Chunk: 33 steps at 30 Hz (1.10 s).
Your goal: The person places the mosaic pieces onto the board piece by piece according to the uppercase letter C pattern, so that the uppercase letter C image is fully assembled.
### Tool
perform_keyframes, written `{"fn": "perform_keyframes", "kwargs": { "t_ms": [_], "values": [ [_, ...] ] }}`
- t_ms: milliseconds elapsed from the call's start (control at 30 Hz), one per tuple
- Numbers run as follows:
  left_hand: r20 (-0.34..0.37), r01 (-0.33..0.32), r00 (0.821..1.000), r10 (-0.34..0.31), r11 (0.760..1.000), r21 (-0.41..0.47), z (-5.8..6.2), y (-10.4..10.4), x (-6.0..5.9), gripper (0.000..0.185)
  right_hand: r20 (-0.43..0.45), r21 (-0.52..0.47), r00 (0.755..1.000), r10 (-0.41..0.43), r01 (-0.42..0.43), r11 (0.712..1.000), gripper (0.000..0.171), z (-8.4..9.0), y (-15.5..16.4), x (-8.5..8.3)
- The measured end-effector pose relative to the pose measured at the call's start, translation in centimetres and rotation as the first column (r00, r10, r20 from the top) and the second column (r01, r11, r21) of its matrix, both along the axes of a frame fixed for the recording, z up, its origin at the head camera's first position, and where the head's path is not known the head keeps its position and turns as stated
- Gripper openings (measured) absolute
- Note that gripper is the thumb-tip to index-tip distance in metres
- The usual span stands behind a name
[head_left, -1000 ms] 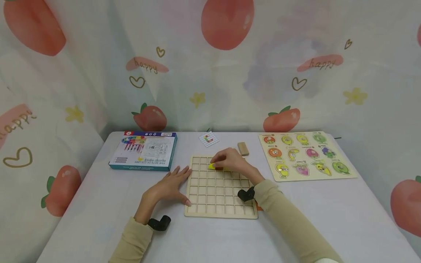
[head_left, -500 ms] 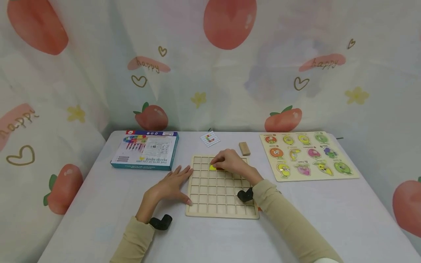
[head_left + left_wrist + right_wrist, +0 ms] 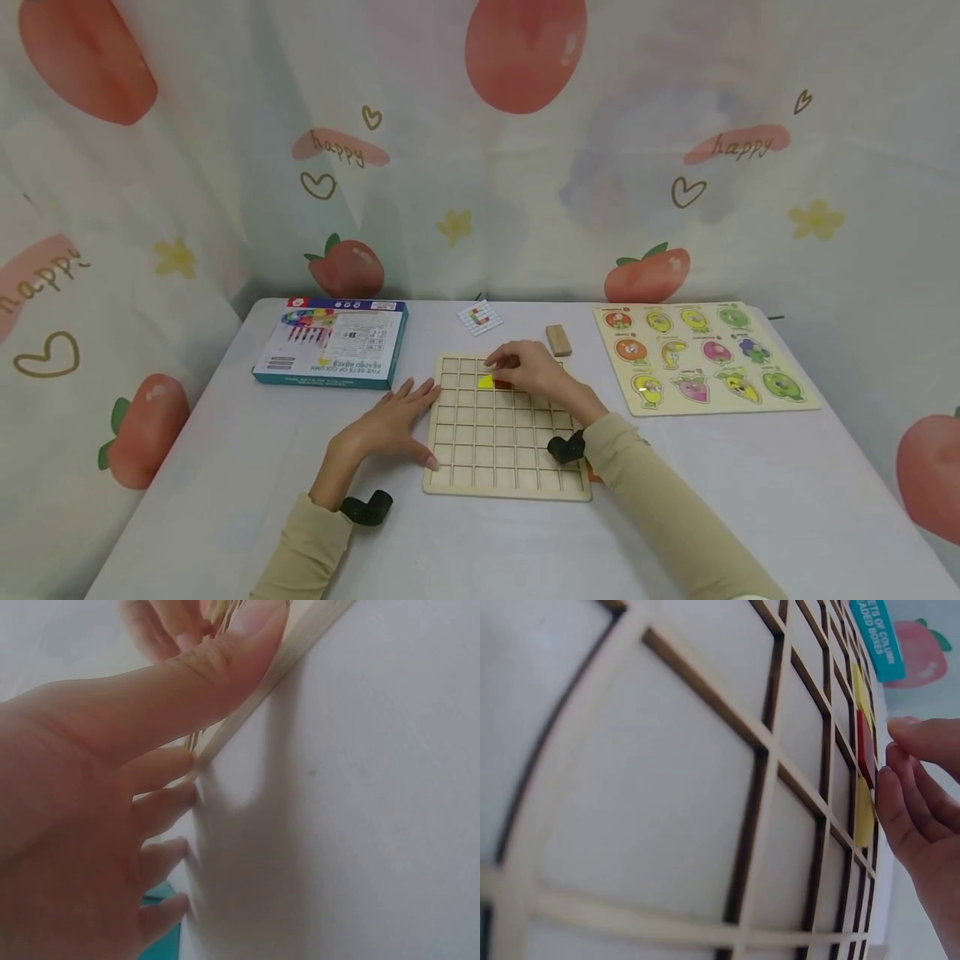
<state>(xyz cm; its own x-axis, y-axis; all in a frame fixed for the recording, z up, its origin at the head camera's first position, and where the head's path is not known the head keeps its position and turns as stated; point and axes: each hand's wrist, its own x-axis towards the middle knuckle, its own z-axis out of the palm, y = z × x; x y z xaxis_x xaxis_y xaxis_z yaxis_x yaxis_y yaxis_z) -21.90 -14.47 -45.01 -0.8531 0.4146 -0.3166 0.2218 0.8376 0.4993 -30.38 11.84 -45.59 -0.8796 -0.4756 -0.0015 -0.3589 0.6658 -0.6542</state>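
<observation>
The wooden grid board [image 3: 504, 429] lies flat on the white table [image 3: 750, 492] in front of us, and in the head view our right hand [image 3: 528, 371] rests over its far rows, fingers curled down beside a yellow tile [image 3: 485, 382] and a red tile [image 3: 503, 384] seated in neighbouring cells; whether the fingertips pinch a tile or only touch one we cannot tell from here. Our left hand [image 3: 390, 423] lies flat with straight, spread fingers against the board's left edge, holding nothing. Behind the board sit a small pattern card [image 3: 479, 317] and a wooden block [image 3: 558, 339]; the blue box [image 3: 330, 342] is off to the left, and the fruit puzzle [image 3: 701, 357] well apart to the right.

In the left wrist view, our thumb presses on the board's rim [image 3: 300, 645], the other fingers [image 3: 161, 806] stretched along the tabletop beside it.

In the right wrist view, the grid fills the frame, with the red tile [image 3: 864, 746] between two yellow ones [image 3: 863, 810]. Our fingertips [image 3: 889, 784] touch the edge of these tiles, loosely bent, and nothing is clearly clasped.
</observation>
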Motion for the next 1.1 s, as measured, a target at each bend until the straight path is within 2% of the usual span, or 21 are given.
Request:
{"fn": "perform_keyframes", "kwargs": {
  "t_ms": [267,733,1100],
  "values": [
    [-0.004,-0.002,1.000,0.002,1.000,0.005,0.3,0.2,0.3,0.111,0.038,-0.026,0.998,-0.042,0.043,0.999,0.019,0.7,1.9,0.8],
    [-0.017,-0.002,1.000,0.002,1.000,-0.006,-0.2,0.1,0.1,0.112,-0.009,0.016,0.999,-0.042,0.042,0.999,0.013,1.9,5.8,2.7],
    [-0.015,-0.003,1.000,0.003,1.000,-0.005,-0.2,0.1,0.1,0.112,0.011,0.056,0.999,-0.038,0.037,0.998,0.013,1.5,8.9,4.6]
  ]
}}
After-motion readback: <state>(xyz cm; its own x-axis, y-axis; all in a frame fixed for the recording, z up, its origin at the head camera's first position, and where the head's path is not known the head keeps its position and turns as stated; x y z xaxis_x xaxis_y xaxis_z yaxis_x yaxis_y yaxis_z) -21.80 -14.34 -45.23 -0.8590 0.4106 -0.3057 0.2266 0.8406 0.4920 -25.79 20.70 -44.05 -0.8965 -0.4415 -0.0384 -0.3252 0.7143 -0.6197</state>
